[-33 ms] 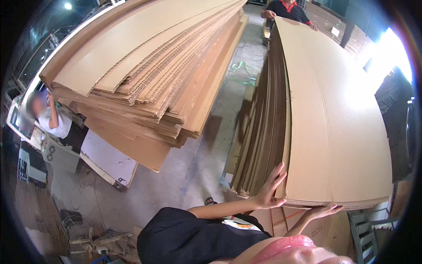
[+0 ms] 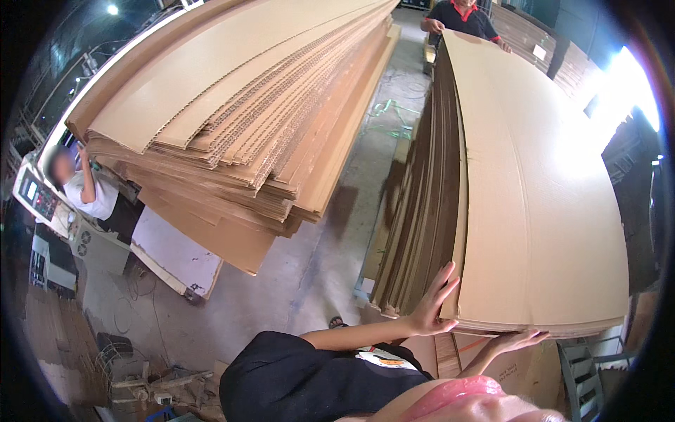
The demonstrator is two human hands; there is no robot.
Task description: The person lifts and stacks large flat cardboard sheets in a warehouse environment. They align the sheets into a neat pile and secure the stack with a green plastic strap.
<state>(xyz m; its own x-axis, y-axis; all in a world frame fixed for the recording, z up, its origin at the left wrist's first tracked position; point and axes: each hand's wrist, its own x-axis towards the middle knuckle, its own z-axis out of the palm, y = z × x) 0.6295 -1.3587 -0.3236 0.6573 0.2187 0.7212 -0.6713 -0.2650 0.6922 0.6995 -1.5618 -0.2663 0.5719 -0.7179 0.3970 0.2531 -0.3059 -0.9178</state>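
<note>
A tall stack of large brown cardboard sheets (image 2: 541,204) stands at the right, its near edge close to me. My left hand (image 2: 430,306) rests against the near left corner of this stack, palm on the edges, fingers stretched and apart. Along the near edge lies my right hand (image 2: 515,342), its extended fingers touching the sheet edges just under the top. Neither hand is wrapped round a sheet. At the far end a co-worker in a dark shirt with red trim (image 2: 460,20) has both hands at the stack's top edge.
Another high pile of corrugated cardboard sheets (image 2: 239,133), edges fanned unevenly, juts in from the left. A concrete aisle (image 2: 316,260) separates the piles. A person in white (image 2: 91,193) stands by a machine at left. A grey metal rack (image 2: 587,380) sits at lower right.
The view has shifted very slightly. Both of my hands stay in the same places on the stack.
</note>
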